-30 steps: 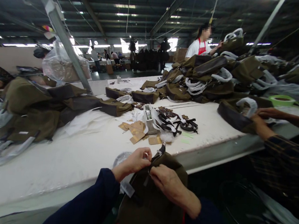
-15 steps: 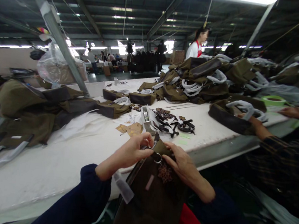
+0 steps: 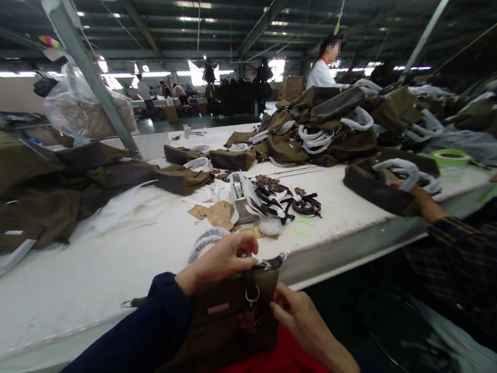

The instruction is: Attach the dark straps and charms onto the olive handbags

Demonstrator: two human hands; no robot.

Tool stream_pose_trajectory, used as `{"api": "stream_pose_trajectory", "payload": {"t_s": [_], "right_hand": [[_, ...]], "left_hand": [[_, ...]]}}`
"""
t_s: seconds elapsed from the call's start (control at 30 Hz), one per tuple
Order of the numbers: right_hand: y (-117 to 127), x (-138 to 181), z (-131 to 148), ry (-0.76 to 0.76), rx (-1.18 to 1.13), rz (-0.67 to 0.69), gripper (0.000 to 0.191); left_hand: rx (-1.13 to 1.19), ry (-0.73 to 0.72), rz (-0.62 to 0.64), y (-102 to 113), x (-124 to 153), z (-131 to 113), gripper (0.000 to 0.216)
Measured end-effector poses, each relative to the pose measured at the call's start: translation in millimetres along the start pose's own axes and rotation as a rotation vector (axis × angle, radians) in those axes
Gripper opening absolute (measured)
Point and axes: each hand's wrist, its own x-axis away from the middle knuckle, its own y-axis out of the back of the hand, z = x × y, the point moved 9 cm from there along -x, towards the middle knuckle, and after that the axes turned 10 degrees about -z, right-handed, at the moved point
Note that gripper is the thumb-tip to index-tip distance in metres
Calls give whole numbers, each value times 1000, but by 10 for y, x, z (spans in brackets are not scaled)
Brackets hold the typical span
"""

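Observation:
An olive-brown handbag (image 3: 226, 331) leans against my front at the table edge. It has a pink label (image 3: 218, 308), a metal ring (image 3: 252, 295) and a dark snowflake-like charm (image 3: 248, 320) hanging below the ring. My left hand (image 3: 226, 260) is closed on the bag's top edge by the dark strap tab (image 3: 273, 263), which ends in a metal clasp. Behind that hand rises a handle in white wrapping (image 3: 208, 242). With bent fingers, my right hand (image 3: 300, 316) pinches the bag's right side edge.
On the white table (image 3: 103, 275) lie a tape dispenser (image 3: 241, 194), black straps (image 3: 306, 204) and brown paper tags (image 3: 217, 213). Olive bags (image 3: 24, 188) lie left; more are piled behind (image 3: 287, 149). At right, a co-worker's arm (image 3: 426, 205) reaches into a bag near green tape (image 3: 451, 157).
The bag has turned and come down towards me, its top edge and wrapped handle now showing. My right hand has moved from the bag's top down to its right side.

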Motion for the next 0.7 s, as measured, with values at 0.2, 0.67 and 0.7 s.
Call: {"api": "stream_pose_trajectory", "payload": {"t_s": [0.2,0.67,0.7], "right_hand": [[28,82,-53,-32,67,-37,13],[97,-343,866,414,197,-196,38],[19,-396,891,423,257,-163,48]], "left_hand": [[-184,-3,-417,532,427,-2,15],[-265,536,-778,541,2064,1162,55],[-251,545,-773,545,2058,1171,58]]}}
